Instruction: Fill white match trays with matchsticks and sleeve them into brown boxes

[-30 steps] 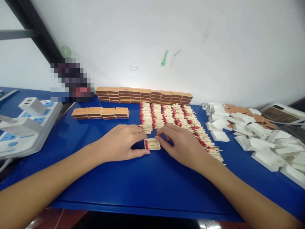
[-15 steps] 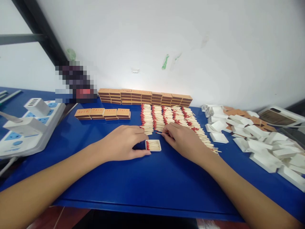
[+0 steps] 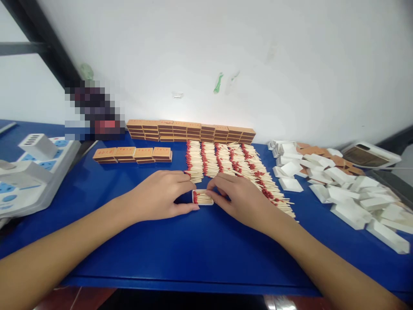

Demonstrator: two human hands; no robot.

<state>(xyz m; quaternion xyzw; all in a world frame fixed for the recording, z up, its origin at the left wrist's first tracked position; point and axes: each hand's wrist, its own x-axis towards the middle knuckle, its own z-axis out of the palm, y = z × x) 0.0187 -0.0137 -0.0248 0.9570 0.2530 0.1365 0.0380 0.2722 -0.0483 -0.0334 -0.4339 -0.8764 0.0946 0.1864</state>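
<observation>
A small white matchbox tray [image 3: 206, 204] lies on the blue table, with red-headed matches [image 3: 201, 199] inside, their heads toward the left. My left hand [image 3: 158, 193] curves around the tray's left end, thumb at the near edge and forefinger at the far edge, steadying it. Over the tray's right end, my right hand [image 3: 245, 200] pinches a match [image 3: 208, 195] between thumb and forefinger; most of that match blends with those below. Just beyond both hands, loose matches [image 3: 209, 159] lie in several rows, the rightmost fanning out toward my right wrist.
Stacked closed matchboxes [image 3: 187, 131] line the wall, and a shorter row [image 3: 134, 154] stands nearer on the left. White trays [image 3: 348, 189] are heaped at right among brown sleeves. A phone [image 3: 371, 155] lies behind them. A power strip [image 3: 38, 185] sits far left.
My right hand has moved from the match rows toward me and left, bringing a match over the tray. My left hand stays at the tray. The whole view has shifted slightly.
</observation>
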